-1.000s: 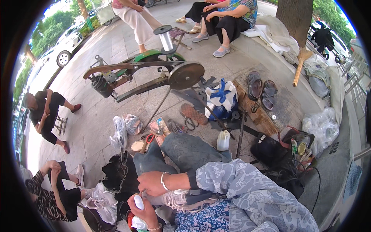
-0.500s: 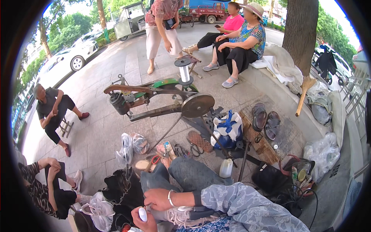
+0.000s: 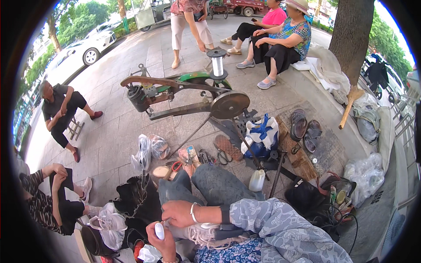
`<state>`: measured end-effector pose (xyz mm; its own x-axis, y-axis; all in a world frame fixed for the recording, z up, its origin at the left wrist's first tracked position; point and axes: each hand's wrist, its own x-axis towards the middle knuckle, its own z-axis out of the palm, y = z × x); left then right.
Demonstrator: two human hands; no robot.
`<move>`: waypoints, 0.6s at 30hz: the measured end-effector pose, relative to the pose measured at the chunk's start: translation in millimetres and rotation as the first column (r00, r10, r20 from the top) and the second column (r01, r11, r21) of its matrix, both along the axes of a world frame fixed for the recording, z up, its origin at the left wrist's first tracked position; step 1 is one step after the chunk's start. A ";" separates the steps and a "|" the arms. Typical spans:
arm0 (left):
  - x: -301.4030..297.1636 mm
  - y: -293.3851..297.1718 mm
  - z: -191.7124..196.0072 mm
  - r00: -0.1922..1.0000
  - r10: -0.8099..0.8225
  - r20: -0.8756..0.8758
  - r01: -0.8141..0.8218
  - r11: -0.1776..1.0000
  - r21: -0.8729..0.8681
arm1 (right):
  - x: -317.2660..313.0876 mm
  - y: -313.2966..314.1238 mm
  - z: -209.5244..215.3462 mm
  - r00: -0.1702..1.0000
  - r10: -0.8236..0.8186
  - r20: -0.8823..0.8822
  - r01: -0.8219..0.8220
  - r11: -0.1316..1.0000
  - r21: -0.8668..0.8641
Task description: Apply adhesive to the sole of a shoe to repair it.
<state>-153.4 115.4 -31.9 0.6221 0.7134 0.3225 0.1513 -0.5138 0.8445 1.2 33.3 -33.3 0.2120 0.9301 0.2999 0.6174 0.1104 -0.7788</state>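
Note:
A pale lace-up shoe (image 3: 204,232) lies across my lap, on blue patterned cloth. My left hand (image 3: 164,245), low in the picture, is closed around a tool with a smooth white rounded handle (image 3: 159,231); its working end is hidden. My right hand (image 3: 180,212), a bracelet at its wrist, reaches in from the right over the shoe's toe end. Its fingers are curled closed close to the left hand, and what they pinch is too hidden to name. Just beyond my knees lie red-handled scissors (image 3: 176,166) and an insole (image 3: 162,172).
A hand-cranked shoe-sewing machine (image 3: 188,94) with a thread spool (image 3: 217,63) stands ahead. Right of it are a blue-white bag (image 3: 261,136), sandals (image 3: 299,125) and a white bottle (image 3: 257,180). White sneakers (image 3: 109,225) lie at left. Several people sit or stand around.
My view has tilted down slightly, so the scene sits higher. The standing person bends further toward the stool. My hands stay close together with the same holds.

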 end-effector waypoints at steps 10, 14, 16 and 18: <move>-3.6 -6.1 9.2 1.000 0.007 -0.004 -0.007 0.996 0.088 | -0.4 -0.3 -13.1 0.999 0.034 0.004 -0.035 0.989 0.147; 5.7 -11.0 19.5 1.000 0.001 -0.017 0.000 0.999 0.049 | 12.8 -17.5 8.7 0.993 -0.117 0.032 0.117 0.993 -0.011; 8.6 -11.8 20.8 0.999 -0.023 0.023 0.022 0.999 0.041 | 15.6 -21.0 17.0 0.991 -0.124 0.059 0.130 0.984 -0.119; 5.5 -11.7 22.1 0.999 -0.018 0.034 0.018 1.000 -0.005 | 13.2 -18.8 24.0 0.996 -0.080 0.031 0.084 0.986 -0.145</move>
<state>-147.9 103.6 -9.9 0.6235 0.7040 0.3399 0.1130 -0.5114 0.8519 14.4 14.6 -9.3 0.2836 0.9440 0.1686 0.6391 -0.0550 -0.7671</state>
